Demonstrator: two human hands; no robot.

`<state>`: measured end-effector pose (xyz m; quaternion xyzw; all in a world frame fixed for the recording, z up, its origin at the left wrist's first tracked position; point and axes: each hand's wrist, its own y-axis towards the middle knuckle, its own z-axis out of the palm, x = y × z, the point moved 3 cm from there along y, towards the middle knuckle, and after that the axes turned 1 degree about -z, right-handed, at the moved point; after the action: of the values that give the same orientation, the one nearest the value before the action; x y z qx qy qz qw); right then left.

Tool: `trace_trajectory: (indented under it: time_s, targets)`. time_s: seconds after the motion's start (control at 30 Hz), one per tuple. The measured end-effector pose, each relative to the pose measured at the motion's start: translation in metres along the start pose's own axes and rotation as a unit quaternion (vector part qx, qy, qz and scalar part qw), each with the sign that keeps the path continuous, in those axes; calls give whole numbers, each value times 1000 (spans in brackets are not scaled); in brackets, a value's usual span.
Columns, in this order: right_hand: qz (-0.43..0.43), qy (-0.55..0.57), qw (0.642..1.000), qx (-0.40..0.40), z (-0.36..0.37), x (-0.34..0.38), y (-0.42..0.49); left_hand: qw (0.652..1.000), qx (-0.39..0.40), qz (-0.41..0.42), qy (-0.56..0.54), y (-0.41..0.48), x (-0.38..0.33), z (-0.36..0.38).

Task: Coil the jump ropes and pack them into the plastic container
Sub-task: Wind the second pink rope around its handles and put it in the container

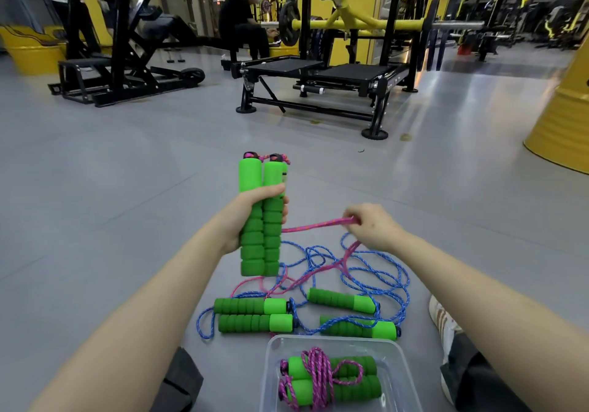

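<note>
My left hand (255,210) grips two green foam handles (259,236) of a pink jump rope, held upright side by side. My right hand (371,225) pinches the pink rope (314,226), pulled taut from the handles, and the rest trails down to the floor. Two blue jump ropes (376,279) lie tangled on the floor, with one pair of green handles (253,314) lying side by side and the other two handles (342,300) apart. A clear plastic container (274,346) near my knees holds one coiled pink rope (318,376) with green handles.
I sit on a grey gym floor. A black weight bench frame (318,92) and a yellow barbell rack stand ahead, another machine (121,70) at the back left. A yellow barrel (561,118) is at right. A person in black (242,22) sits far back. My shoe (443,322) is at right.
</note>
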<state>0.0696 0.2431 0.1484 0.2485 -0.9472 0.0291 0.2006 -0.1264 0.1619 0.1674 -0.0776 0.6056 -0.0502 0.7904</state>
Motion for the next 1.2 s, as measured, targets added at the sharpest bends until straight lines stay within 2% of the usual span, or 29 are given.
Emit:
trace_trajectory:
  time_s: [0.07,0.13,0.23,0.3,0.4,0.47,0.5,0.53,0.6,0.63,0.67,0.73,0.83,0.93,1.07,1.1,1.2]
  targets:
    - [38,69,987,-141,-14,-14,3,998,-40,9,49,-1,-4,-20]
    - [68,151,958,-235,-26,-25,5,991,-84,29,95,-4,-11,-38]
    - [46,299,912,-276,-43,-11,5,975,-145,82,146,-6,-19,-58]
    - [-10,364,878,-311,-62,15,2,961,-188,117,164,-7,-22,-62]
    - [-86,368,823,-424,-99,51,-4,936,-244,185,174,-7,-32,-61]
    - [-61,347,794,-495,-107,41,-6,910,-296,223,185,-10,-40,-65]
    - [-22,310,808,-501,-105,26,-7,896,-329,230,190,-14,-43,-71]
    - [27,246,844,-477,-99,7,-6,882,-361,230,195,-18,-44,-78]
    - [129,114,926,-335,-75,-29,-2,866,-404,207,211,-26,-38,-94]
    - [171,122,944,-253,-65,-39,-1,866,-408,193,215,-28,-35,-99]
    - [198,186,946,-180,-59,-38,-1,872,-403,181,212,-29,-32,-102]
    - [198,382,898,-93,-57,-16,1,890,-370,181,194,-26,-32,-96]
    - [75,543,829,-108,-89,31,4,938,-263,179,136,-19,-40,-62]
    - [-41,620,777,-96,-109,65,2,993,-74,82,53,-18,-43,-15]
    - [-47,611,790,-31,-83,81,0,995,99,29,-12,-27,-41,29]
    - [-52,594,802,-22,-77,84,-1,991,128,32,-7,-28,-40,37]
    - [-36,487,872,-32,-68,86,-4,983,172,53,22,-29,-40,51]
